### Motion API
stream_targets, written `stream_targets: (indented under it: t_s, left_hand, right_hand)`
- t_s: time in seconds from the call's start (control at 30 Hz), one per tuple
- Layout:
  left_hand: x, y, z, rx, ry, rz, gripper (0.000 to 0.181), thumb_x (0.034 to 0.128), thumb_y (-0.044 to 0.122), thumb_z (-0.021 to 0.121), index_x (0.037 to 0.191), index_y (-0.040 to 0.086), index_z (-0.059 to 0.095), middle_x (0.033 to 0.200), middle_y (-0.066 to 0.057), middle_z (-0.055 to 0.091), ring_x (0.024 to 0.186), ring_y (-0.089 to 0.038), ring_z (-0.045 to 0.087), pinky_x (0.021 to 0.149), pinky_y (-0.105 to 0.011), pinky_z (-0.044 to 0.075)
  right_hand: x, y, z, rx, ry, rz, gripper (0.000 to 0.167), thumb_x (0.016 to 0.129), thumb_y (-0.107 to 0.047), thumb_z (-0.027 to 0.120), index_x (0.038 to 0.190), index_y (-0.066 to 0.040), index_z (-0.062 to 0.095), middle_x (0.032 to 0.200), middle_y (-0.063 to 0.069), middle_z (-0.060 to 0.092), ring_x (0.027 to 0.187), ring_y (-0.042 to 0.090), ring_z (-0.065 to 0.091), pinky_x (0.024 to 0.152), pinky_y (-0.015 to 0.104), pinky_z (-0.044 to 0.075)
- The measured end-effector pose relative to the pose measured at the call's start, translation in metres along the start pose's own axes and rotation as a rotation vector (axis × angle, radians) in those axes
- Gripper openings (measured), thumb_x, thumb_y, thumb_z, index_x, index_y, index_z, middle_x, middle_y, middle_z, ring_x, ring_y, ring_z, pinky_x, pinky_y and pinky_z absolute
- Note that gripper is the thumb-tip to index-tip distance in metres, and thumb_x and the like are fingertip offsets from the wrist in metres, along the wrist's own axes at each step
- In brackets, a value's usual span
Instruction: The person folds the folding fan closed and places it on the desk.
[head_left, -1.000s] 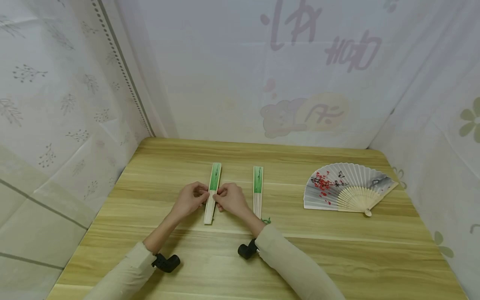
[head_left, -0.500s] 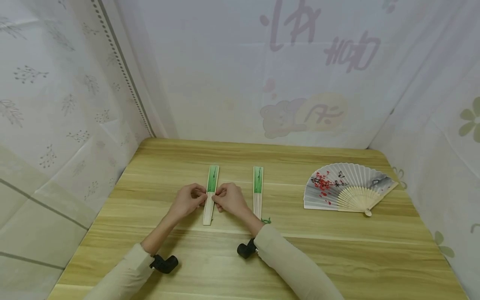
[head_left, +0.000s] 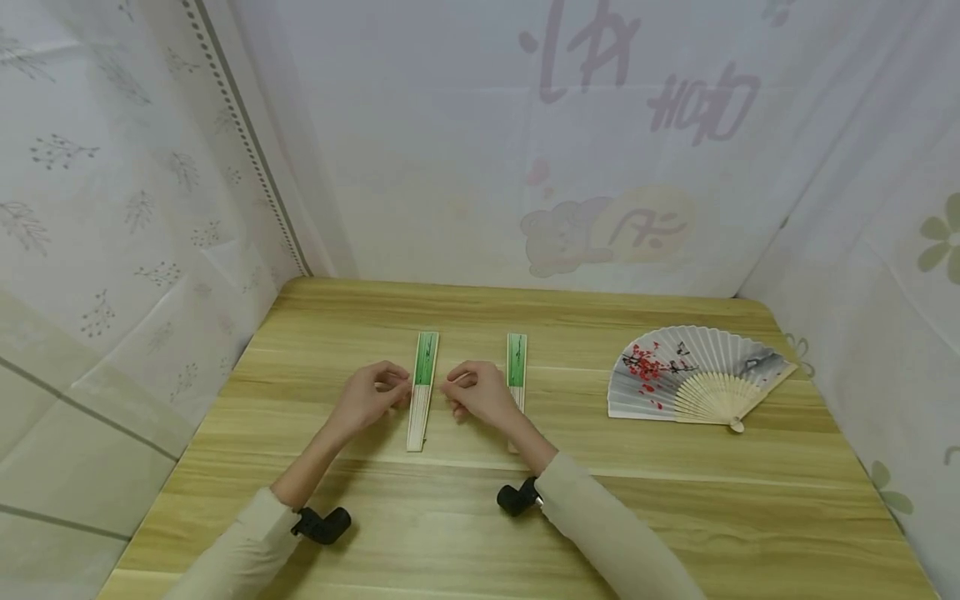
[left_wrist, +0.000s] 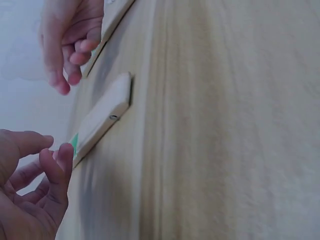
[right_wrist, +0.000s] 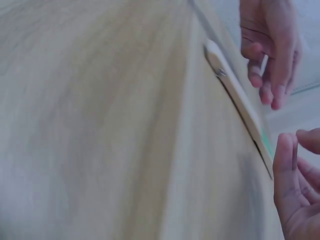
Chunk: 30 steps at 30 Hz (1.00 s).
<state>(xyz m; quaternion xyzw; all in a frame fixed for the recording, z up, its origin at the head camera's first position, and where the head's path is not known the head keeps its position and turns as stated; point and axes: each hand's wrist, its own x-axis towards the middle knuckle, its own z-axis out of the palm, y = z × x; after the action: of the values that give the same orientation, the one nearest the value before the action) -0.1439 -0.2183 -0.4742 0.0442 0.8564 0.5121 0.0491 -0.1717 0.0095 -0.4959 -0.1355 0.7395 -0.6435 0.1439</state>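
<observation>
A folded fan with a green upper part and pale ribs [head_left: 422, 400] lies nearly upright in the head view. Just left of it is the left hand [head_left: 366, 400], its relaxed fingertips close to the fan's edge; whether they touch it cannot be told. The right hand [head_left: 483, 395] hovers to the fan's right, fingers loosely bent and holding nothing. It partly covers a second folded green fan [head_left: 516, 358]. In the left wrist view, the left hand's [left_wrist: 37, 185] thumb and fingers stand apart beside the first fan [left_wrist: 102, 112].
An open fan with red blossoms on grey-white [head_left: 645, 383] lies at the right of the wooden table [head_left: 420, 533]. Printed cloth hangings [head_left: 420, 167] stand behind the table and on both sides. A black device is strapped at each wrist.
Both hands first pinched the left folded fan, which shifted slightly left and toward the person. Now the right hand has let go and moved right; the left fingers have loosened and drawn slightly left.
</observation>
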Motion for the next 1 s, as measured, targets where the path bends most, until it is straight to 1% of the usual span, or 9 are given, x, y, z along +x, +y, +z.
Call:
stream_targets:
  t_s: [0.13,0.27,0.37,0.4,0.5,0.7,0.8,0.9,1.0]
  left_hand:
    - [0.006,0.003,0.002,-0.003,-0.015,0.037,0.021,0.0986,0.008,0.069,0.114,-0.006,0.067,0.100,-0.016,0.069,0.083,-0.031,0.072,0.063,-0.036,0.058]
    - [0.010,0.008,0.006,-0.044,-0.050,0.075,0.024,0.0990,0.008,0.069,0.118,-0.007,0.065,0.104,-0.018,0.067,0.084,-0.032,0.072,0.064,-0.041,0.059]
    - [0.014,0.013,0.010,-0.085,-0.082,0.080,0.026,0.0999,0.007,0.067,0.120,-0.008,0.063,0.107,-0.022,0.066,0.083,-0.034,0.072,0.062,-0.044,0.059]
    - [0.016,0.014,0.011,-0.095,-0.088,0.084,0.026,0.1004,0.008,0.067,0.120,-0.008,0.063,0.107,-0.023,0.066,0.083,-0.035,0.071,0.062,-0.044,0.059]
    - [0.020,0.019,0.016,-0.100,-0.090,0.090,0.027,0.1011,0.010,0.066,0.121,-0.008,0.063,0.108,-0.025,0.066,0.082,-0.037,0.070,0.059,-0.039,0.058]
    - [0.027,0.027,0.024,-0.127,-0.108,0.093,0.030,0.1015,0.014,0.066,0.122,-0.008,0.063,0.109,-0.025,0.067,0.086,-0.044,0.069,0.061,-0.032,0.058]
    - [0.030,0.030,0.029,-0.135,-0.120,0.107,0.031,0.1017,0.014,0.066,0.123,-0.008,0.062,0.108,-0.024,0.067,0.087,-0.045,0.068,0.063,-0.038,0.059]
    - [0.033,0.035,0.034,-0.144,-0.129,0.129,0.030,0.1016,0.012,0.066,0.122,-0.010,0.062,0.107,-0.024,0.066,0.087,-0.047,0.068,0.065,-0.048,0.059]
    - [0.035,0.040,0.041,-0.149,-0.144,0.141,0.029,0.1015,0.011,0.065,0.121,-0.010,0.061,0.107,-0.023,0.066,0.087,-0.047,0.068,0.066,-0.055,0.058]
  right_hand:
    - [-0.005,-0.006,-0.021,0.065,-0.023,-0.012,0.024,0.098,-0.009,0.070,0.114,0.009,0.066,0.093,0.030,0.070,0.072,0.037,0.070,0.065,0.047,0.061]
    - [-0.011,-0.009,-0.046,0.077,-0.037,-0.038,0.032,0.101,-0.011,0.067,0.123,0.011,0.062,0.103,0.034,0.067,0.077,0.038,0.070,0.069,0.050,0.060]
    - [-0.015,-0.009,-0.063,0.071,-0.013,-0.046,0.032,0.102,-0.012,0.066,0.125,0.009,0.062,0.104,0.035,0.066,0.076,0.033,0.070,0.066,0.044,0.061]
    - [-0.017,-0.009,-0.067,0.076,-0.001,-0.039,0.032,0.102,-0.013,0.066,0.126,0.008,0.062,0.104,0.035,0.066,0.078,0.036,0.070,0.066,0.043,0.061]
    - [-0.021,-0.007,-0.080,0.073,0.028,-0.030,0.033,0.102,-0.014,0.066,0.126,0.007,0.062,0.104,0.035,0.066,0.079,0.038,0.069,0.066,0.041,0.061]
    - [-0.029,-0.003,-0.099,0.071,0.053,-0.043,0.034,0.102,-0.013,0.066,0.125,0.011,0.062,0.101,0.035,0.066,0.074,0.032,0.070,0.065,0.042,0.061]
    - [-0.033,-0.001,-0.107,0.081,0.051,-0.040,0.034,0.102,-0.013,0.065,0.126,0.011,0.061,0.100,0.035,0.066,0.076,0.039,0.070,0.065,0.045,0.061]
    - [-0.036,0.000,-0.115,0.079,0.053,-0.036,0.035,0.103,-0.013,0.063,0.128,0.012,0.060,0.102,0.035,0.065,0.082,0.047,0.068,0.067,0.047,0.061]
    - [-0.041,0.001,-0.125,0.073,0.068,-0.020,0.039,0.104,-0.016,0.063,0.130,0.013,0.058,0.105,0.036,0.064,0.085,0.048,0.068,0.069,0.046,0.061]
